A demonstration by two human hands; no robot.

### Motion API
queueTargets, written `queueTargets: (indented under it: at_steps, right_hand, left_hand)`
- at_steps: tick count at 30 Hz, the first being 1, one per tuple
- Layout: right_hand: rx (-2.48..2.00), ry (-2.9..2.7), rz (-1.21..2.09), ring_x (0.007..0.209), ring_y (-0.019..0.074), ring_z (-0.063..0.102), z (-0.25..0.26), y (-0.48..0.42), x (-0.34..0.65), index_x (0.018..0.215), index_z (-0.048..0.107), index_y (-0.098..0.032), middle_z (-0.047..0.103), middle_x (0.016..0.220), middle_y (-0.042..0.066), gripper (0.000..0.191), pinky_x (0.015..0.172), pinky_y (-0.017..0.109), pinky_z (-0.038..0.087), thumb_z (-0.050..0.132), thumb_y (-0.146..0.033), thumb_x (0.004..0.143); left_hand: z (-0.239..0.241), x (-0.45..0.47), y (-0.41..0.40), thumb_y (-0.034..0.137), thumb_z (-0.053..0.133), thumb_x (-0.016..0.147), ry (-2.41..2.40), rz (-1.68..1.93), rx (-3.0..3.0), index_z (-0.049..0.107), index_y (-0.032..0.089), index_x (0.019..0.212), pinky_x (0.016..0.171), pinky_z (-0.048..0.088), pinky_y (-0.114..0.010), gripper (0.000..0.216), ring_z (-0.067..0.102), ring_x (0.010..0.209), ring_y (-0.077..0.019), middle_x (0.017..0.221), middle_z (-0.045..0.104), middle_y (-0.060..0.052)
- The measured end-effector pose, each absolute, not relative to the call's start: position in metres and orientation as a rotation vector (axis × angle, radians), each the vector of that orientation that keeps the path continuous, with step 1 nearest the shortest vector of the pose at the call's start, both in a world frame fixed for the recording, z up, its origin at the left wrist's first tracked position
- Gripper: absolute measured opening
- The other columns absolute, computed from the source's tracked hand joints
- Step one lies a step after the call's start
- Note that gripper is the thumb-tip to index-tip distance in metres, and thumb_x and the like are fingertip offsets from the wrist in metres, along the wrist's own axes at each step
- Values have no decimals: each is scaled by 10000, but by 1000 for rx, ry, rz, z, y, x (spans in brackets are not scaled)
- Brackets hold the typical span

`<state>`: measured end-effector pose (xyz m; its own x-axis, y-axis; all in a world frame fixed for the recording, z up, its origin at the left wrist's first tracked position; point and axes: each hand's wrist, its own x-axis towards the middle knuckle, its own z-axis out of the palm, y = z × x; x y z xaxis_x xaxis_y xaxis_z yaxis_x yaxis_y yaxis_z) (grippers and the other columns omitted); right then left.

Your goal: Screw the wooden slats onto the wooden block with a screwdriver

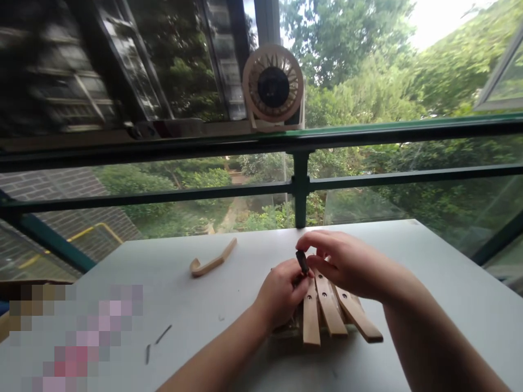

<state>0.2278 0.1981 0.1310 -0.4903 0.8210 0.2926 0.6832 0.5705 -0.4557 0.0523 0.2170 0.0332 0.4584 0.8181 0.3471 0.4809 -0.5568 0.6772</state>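
My right hand (351,261) comes in from the right, index finger and thumb closed on a short dark stick-like piece (302,262), which stands tilted. Just below it, my left hand (280,291) has its fingers curled in and pressed together at the piece's lower end; what they grip is hidden. Under both hands lie several pale wooden slats (333,313), fanned out toward me, each showing dark round screw heads or holes. Their far ends are covered by my hands. Something see-through or dark sits beneath the slats, hard to make out.
A curved wooden hook-shaped piece (214,263) lies on the white table (196,316) to the left. Two thin dark strips (163,334) lie nearer me. A round fan (273,87) stands on the ledge behind a dark green railing (300,188). A blurred-out patch covers the lower left.
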Motion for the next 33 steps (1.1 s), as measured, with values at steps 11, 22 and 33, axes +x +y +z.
queueTargets:
  at_steps: [11,22,33]
  right_hand:
    - [-1069,-2394,257,750,132,538,132,195,229,978,592,-204,621,887,41,197,658,241,370,466,-116,854]
    - [-1094,-2442,317,788,110,535,132,190,224,933,592,-221,577,919,18,185,662,225,354,455,-121,857]
    - [-1263,-2300,171,642,78,418,127,190,221,711,442,-196,483,776,-28,158,570,224,270,515,-223,848]
  left_hand:
    - [29,54,222,267,503,879,1096,881,2268,605,178,789,702,429,-262,162,566,816,-163,859,656,-33]
    - [20,50,222,262,520,864,1153,833,2285,587,165,727,616,389,-255,181,556,709,-147,786,652,-32]
    - [29,54,219,236,525,869,1064,922,2258,600,199,834,741,425,-265,91,569,844,-159,874,640,-10]
